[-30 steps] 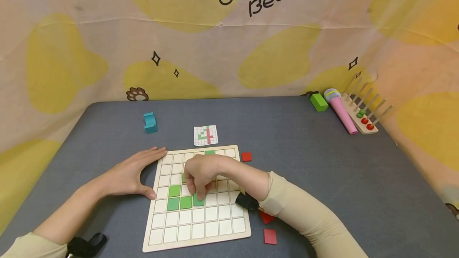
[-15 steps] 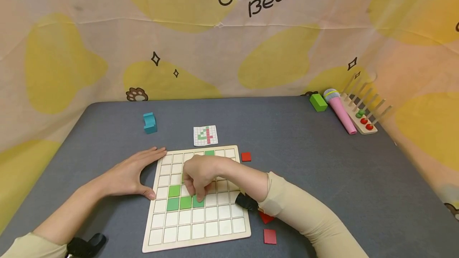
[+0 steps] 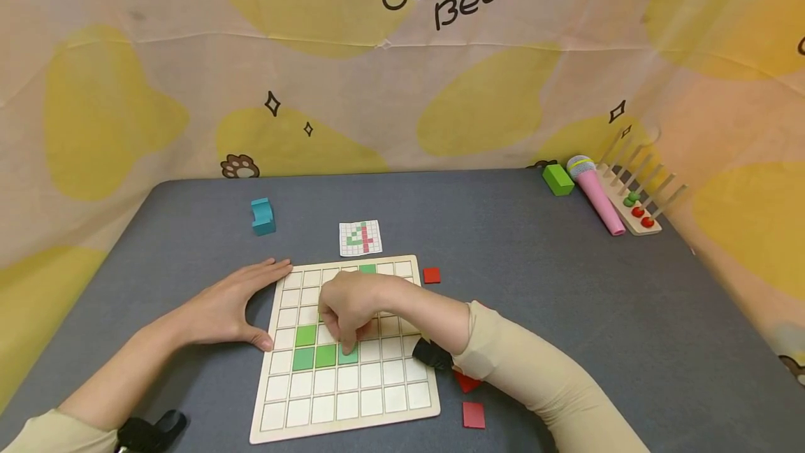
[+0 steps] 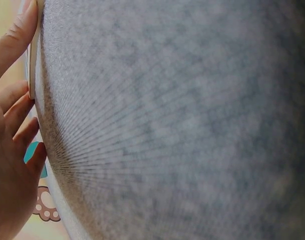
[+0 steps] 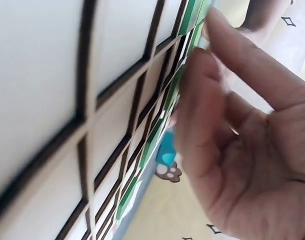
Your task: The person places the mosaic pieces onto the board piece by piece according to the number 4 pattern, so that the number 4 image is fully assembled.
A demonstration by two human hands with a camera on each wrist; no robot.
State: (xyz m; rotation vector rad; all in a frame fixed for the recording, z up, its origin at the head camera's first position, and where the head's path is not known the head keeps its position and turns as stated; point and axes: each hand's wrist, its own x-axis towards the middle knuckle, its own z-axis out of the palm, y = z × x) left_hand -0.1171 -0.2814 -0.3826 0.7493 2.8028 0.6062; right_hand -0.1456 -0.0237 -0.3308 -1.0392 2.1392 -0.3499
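In the head view a wooden grid board point(image 3: 348, 405) with white cells lies on the dark table. Several green square tiles point(image 3: 304, 358) sit in its cells, some partly hidden. My right hand point(image 3: 352, 305) is over the board, fingers bent downward, one fingertip on a green tile point(image 3: 349, 355) that lies in its cell. Up close in the right wrist view, the thumb point(image 5: 242, 50) reaches toward the green tiles; the bent forefinger looks blurred. At the board's left edge rests my left hand point(image 3: 220, 306), thumb and fingers spread along the rim.
A small pattern card point(image 3: 352, 229) lies beyond the board. Red tiles point(image 3: 474, 415) lie along its right side. At the back are a blue block point(image 3: 263, 217), a green block point(image 3: 558, 180), a pink toy microphone point(image 3: 600, 201) and a peg rack point(image 3: 650, 229).
My right hand shifts very slightly left, and its fingers change their lie a little over the green tile. The left hand keeps its place at the board's edge.
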